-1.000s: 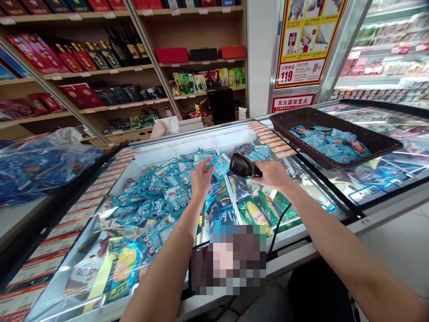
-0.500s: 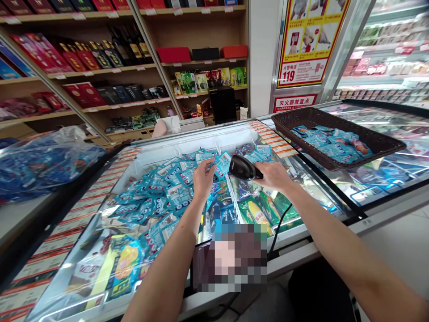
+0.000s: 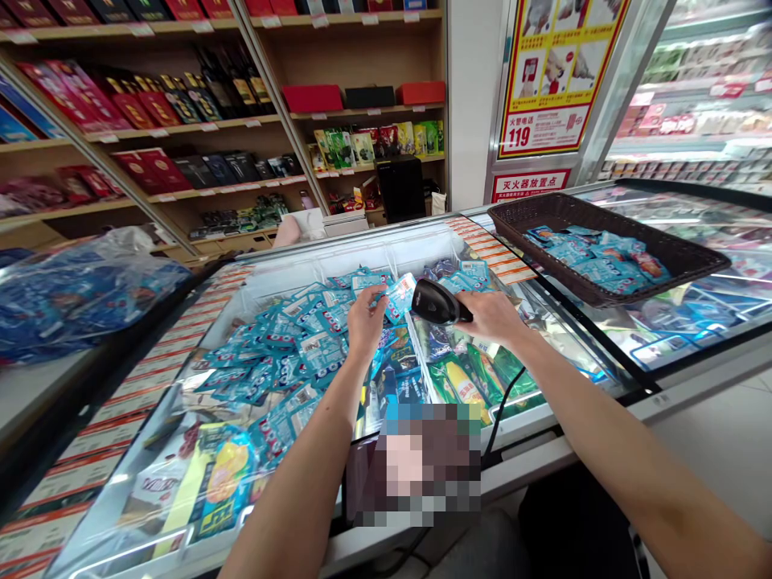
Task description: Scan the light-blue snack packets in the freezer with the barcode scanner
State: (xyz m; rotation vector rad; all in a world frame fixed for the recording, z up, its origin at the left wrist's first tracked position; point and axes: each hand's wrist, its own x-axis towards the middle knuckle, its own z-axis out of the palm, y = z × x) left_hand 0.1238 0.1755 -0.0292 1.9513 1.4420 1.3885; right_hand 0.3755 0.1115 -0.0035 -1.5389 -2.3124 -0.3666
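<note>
My left hand (image 3: 367, 318) pinches the edge of a small blue packet (image 3: 399, 299), held up above the freezer's glass top. In my right hand (image 3: 491, 315) is a black barcode scanner (image 3: 437, 302), its head close to the packet's right side. A bright patch of light shows on the packet's upper part. The scanner's cable (image 3: 505, 398) runs down toward the front edge. Many similar blue packets (image 3: 319, 350) lie in a loose heap on the glass, left of and beneath my left hand. More packets (image 3: 474, 273) lie behind the scanner.
A brown woven basket (image 3: 609, 297) with blue packets stands at right on the freezer (image 3: 627, 362). A clear plastic bag (image 3: 90, 293) full of packets lies at left. Shelves (image 3: 362, 48) of boxes and bottles stand behind. A pixelated patch hides part of the front edge.
A bright light now falls on the packet in my left hand, which appears slightly tilted from before. Both hands stay nearly in place.
</note>
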